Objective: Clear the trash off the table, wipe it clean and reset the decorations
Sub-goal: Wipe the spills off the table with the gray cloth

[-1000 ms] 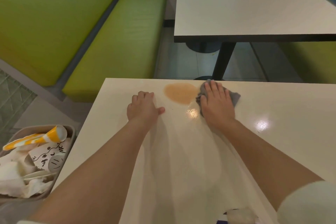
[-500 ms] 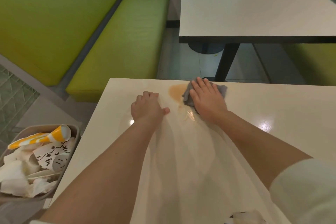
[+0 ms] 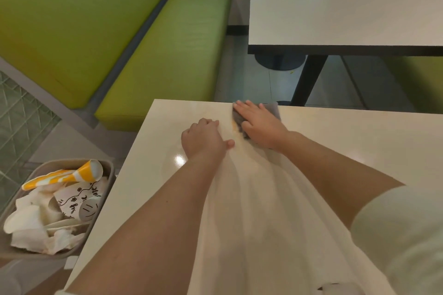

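My right hand (image 3: 260,124) lies flat on a grey cloth (image 3: 273,109) and presses it onto the cream table (image 3: 347,141) near its far edge. Only a thin orange smear (image 3: 236,127) of the spill shows at the cloth's left side. Just to the left, my left hand (image 3: 203,140) rests on the tabletop with its fingers curled under and its thumb out, holding nothing. The cloth is mostly hidden under my right hand.
A grey bin (image 3: 100,203) full of crumpled paper, a printed cup and a yellow-and-white cone stands on the floor at the table's left. A green bench (image 3: 167,55) lies beyond. A second table (image 3: 335,7) stands at the far right, with a dark leg (image 3: 308,79).
My right hand has slid the cloth leftward and toward the far edge over the orange spill, which has shrunk from a wide oval to a thin smear. My left hand has stayed in place.
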The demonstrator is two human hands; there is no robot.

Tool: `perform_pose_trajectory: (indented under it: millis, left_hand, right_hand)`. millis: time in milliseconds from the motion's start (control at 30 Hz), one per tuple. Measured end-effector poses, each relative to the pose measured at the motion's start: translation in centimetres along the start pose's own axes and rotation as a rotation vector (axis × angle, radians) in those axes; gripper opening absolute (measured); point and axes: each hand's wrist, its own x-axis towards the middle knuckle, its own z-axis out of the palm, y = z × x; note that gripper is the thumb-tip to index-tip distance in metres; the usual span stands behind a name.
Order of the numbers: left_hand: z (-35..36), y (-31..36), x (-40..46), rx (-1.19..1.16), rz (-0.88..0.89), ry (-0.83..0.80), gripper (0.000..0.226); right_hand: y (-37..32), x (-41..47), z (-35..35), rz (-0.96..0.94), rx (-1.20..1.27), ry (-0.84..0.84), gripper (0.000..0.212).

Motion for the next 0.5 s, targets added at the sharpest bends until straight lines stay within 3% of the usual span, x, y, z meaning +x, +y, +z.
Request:
perform_pose_trajectory:
  millis: [167, 333, 500]
  left_hand:
    - [0.1, -0.4, -0.2, -0.034, 0.000, 0.009, 0.072]
    - [0.5, -0.4, -0.4, -0.056, 0.005, 0.015, 0.070]
    - [0.4, -1.0, -0.5, -0.046, 0.040, -0.019, 0.065]
  right_hand:
    - [0.2, -2.1, 0.7, -0.169, 0.032, 0.005, 0.067]
    - [3.4, -2.0, -0.3, 0.104, -0.001, 0.094, 0.059]
    - [-1.5, -4.5, 1.7, -0.160, -0.044, 0.035, 0.067]
